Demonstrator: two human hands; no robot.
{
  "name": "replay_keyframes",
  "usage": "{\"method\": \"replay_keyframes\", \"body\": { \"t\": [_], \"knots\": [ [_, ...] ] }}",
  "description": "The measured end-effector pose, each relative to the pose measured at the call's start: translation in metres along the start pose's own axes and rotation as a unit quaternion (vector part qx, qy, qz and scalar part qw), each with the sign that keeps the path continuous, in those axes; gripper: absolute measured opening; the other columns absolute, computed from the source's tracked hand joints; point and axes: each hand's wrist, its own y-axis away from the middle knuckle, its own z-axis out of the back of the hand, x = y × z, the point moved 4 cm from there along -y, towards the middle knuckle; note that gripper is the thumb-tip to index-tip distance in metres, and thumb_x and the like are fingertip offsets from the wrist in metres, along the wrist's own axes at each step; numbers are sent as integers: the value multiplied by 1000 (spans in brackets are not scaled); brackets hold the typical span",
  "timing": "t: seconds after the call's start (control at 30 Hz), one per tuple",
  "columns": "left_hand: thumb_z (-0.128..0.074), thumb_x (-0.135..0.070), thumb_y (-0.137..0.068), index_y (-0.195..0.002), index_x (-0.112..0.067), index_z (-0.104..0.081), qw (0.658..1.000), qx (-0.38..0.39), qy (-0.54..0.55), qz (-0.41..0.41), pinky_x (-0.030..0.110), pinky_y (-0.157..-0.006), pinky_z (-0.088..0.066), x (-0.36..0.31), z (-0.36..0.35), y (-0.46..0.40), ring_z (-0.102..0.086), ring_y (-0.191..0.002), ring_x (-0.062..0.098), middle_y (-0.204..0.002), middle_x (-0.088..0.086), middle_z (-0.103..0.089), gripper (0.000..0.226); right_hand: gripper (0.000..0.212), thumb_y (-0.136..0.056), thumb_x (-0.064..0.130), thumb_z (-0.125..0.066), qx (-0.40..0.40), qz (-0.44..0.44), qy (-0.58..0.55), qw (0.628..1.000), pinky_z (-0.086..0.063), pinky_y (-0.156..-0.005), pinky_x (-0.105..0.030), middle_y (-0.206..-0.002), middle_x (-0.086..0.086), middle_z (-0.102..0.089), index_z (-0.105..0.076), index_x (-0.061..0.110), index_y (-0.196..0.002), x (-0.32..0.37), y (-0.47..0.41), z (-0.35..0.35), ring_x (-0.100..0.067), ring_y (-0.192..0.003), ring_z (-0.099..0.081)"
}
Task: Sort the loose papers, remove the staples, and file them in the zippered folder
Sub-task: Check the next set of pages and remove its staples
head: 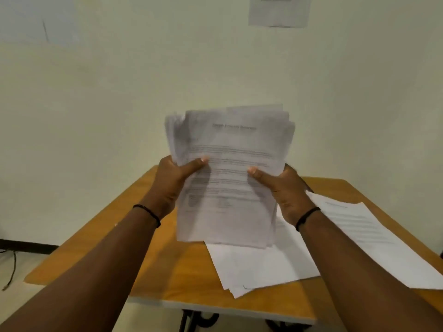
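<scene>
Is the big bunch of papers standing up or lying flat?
Standing up. The paper stack is held upright between the left hand and right hand, its bottom edge down by the wooden table.

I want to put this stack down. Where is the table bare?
Bare wood lies on the table's left half, between its left edge and the loose sheets. The right half is crowded with those sheets and a printed page.
</scene>
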Motion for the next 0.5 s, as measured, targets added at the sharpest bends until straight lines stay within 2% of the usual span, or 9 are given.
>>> {"method": "replay_keyframes", "body": {
  "t": [0.07, 0.13, 0.27, 0.33, 0.4, 0.43, 0.47, 0.5],
  "knots": [
    [-76, -16, -84, -108, -13, -72, 998, 17, -27, 45, 31, -82, -61, 31, -8, 12, -74, -96, 19, -103, 1, -77, 25, 27, -82, 10, -77, 31, -40, 27, 998, -55, -77, -17, -97, 11, -77, -70, 21, -105, -27, 15, 7, -11, -94, -72],
    [-76, -14, -84, -109, -13, -71, 997, 19, -18, 69, 26, -76, -61, 52, -12, 19, -74, -95, 19, -103, 0, -77, 26, 28, -83, 15, -76, 37, -56, 44, 997, -55, -79, -18, -102, 12, -76, -69, 26, -107, -45, 23, 13, -10, -99, -71],
    [-73, -16, -88, -108, -11, -71, 997, 22, -26, 64, 22, -71, -58, 49, -24, 13, -75, -91, 18, -100, -1, -78, 22, 24, -87, 15, -75, -15, -22, 45, 999, -57, -81, -21, -103, 8, -76, -71, 21, -109, -37, 14, 21, -11, -98, -72],
    [-68, -30, -91, -107, -11, -72, 996, 42, -16, 74, 25, -74, -58, 37, -34, 8, -75, -90, 17, -99, 0, -78, 25, 33, -83, 11, -79, -52, 11, 53, 997, -58, -85, -26, -108, 0, -75, -69, 12, -115, -26, 4, 28, -14, -101, -72],
    [-54, -56, -93, -108, -11, -73, 992, 51, -19, 114, 32, -78, -58, 37, -38, -1, -74, -91, 18, -102, 1, -77, 51, 45, -78, 8, -83, -77, 10, 27, 997, -59, -84, -29, -111, -5, -74, -66, 6, -119, -23, -6, 42, -19, -103, -71],
    [-44, -64, -95, -106, -9, -72, 988, 21, -45, 144, 34, -75, -58, 44, -33, -6, -73, -85, 20, -96, 3, -76, 62, 47, -75, 8, -85, -84, 3, 25, 996, -59, -82, -28, -111, -6, -74, -65, 5, -118, -25, -9, 50, -20, -102, -71],
    [-39, -62, -100, -101, -6, -69, 981, -29, -72, 180, 34, -69, -56, 55, -25, -9, -68, -74, 23, -85, 6, -72, 63, 47, -74, 10, -86, -99, -1, 52, 994, -58, -78, -25, -108, -5, -74, -64, 5, -115, -29, -10, 62, -19, -99, -71],
    [-39, -50, -104, -96, -5, -65, 968, -80, -107, 212, 35, -65, -53, 70, -14, -10, -60, -68, 26, -76, 9, -63, 53, 46, -72, 14, -88, -112, -5, 101, 988, -58, -75, -23, -105, -3, -73, -63, 6, -110, -34, -8, 73, -18, -96, -70]
  ]
}}
